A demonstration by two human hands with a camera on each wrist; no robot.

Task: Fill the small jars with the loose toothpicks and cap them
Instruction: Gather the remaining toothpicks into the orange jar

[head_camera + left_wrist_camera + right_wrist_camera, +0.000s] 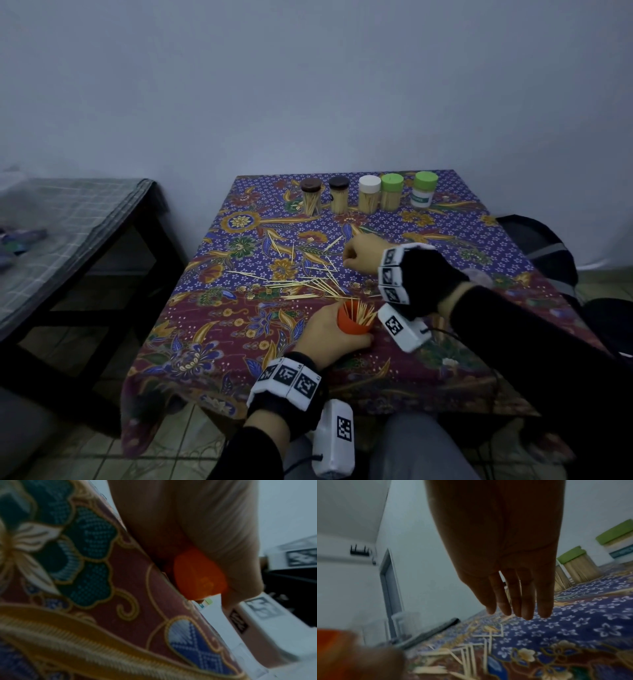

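- The left hand [330, 337] is gripping the small orange plastic jar [352, 320], fingers curled round its wall, holding it on the floral batik-covered counter [212, 329]; the jar is standing uncapped with toothpick tips fanning out of its mouth.
- Just beyond the orange jar, the loose pale wooden toothpicks [301, 277] are lying scattered and crossing one another. They look light, thin, stiff and likely to roll or snap, so pinching a few at mid-length should suit.
- Further beyond the orange jar, the right hand [364, 255] is hovering over the scatter; the right wrist view shows its fingers [527, 601] hanging straight, holding nothing.
- Furthest from the orange jar, five capped jars of toothpicks [370, 195] are lining the counter's far edge; one is carrying a teal label, too blurred to read.
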